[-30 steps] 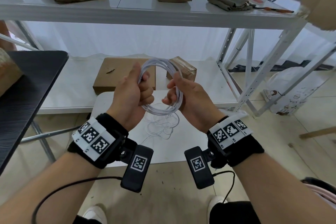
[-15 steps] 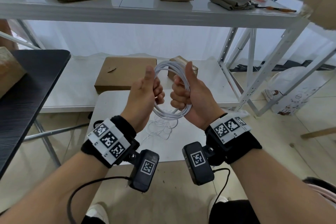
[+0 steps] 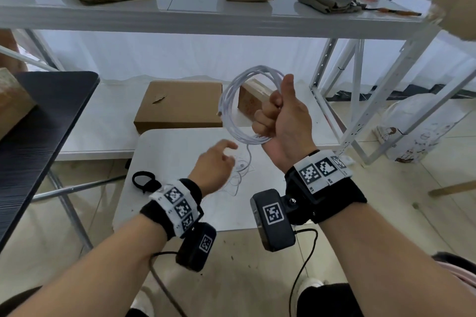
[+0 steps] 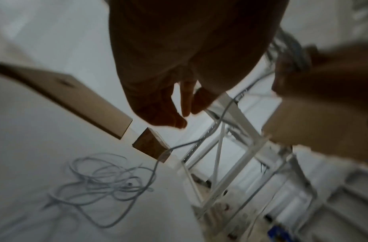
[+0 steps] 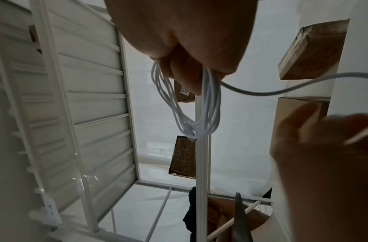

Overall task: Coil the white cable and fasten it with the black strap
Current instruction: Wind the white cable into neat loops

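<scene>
Above the small white table (image 3: pixel 180 216), right hand (image 3: pixel 283 121) fisted round the white cable (image 3: pixel 233 100), several loops bunched in the grip and held upright, thumb up. Left hand (image 3: pixel 213 165) lower, over the table, fingers loose and spread, holding nothing; blurred in the wrist view. Coiling only part done, by the look of it: one strand drops from the coil to a slack tangle (image 4: pixel 100 180) of the same cable on the tabletop. Next move probably: pick up that slack, feed further loops into the right fist, keeping them even. Black strap (image 3: pixel 143 180) untouched on the table's left edge, just beside the left wrist, looped at one end. Nearby: flat cardboard box (image 3: pixel 177 105) and a smaller box (image 3: pixel 248 100) on the low shelf behind, black tabletop (image 3: pixel 46 121) to the left, white rack frame (image 3: pixel 360 100) to the right. Main snag risk: knots in the tangle.
</scene>
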